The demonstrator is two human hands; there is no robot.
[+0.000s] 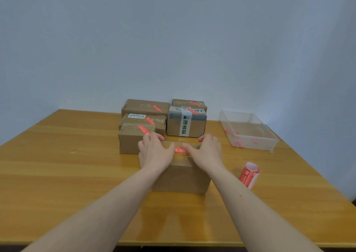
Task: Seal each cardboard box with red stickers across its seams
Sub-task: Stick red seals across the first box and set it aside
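Observation:
A plain cardboard box (pixel 181 176) stands in the middle of the wooden table. A red sticker (pixel 179 150) lies across its top seam. My left hand (pixel 154 150) rests flat on the left part of the top, its thumb touching the sticker's left end. My right hand (pixel 207 149) lies flat on the right part, thumb at the sticker's right end. Both hands hide most of the box top. A roll of red stickers (pixel 249 173) lies on the table to the right of the box.
Behind it stand several cardboard boxes bearing red stickers, a small one (pixel 131 140) closest on the left and a taped one with green print (pixel 186 123) at the back. A clear plastic tray (pixel 248 130) holding red scraps sits at the back right. The table's front edge (pixel 173 244) is near me.

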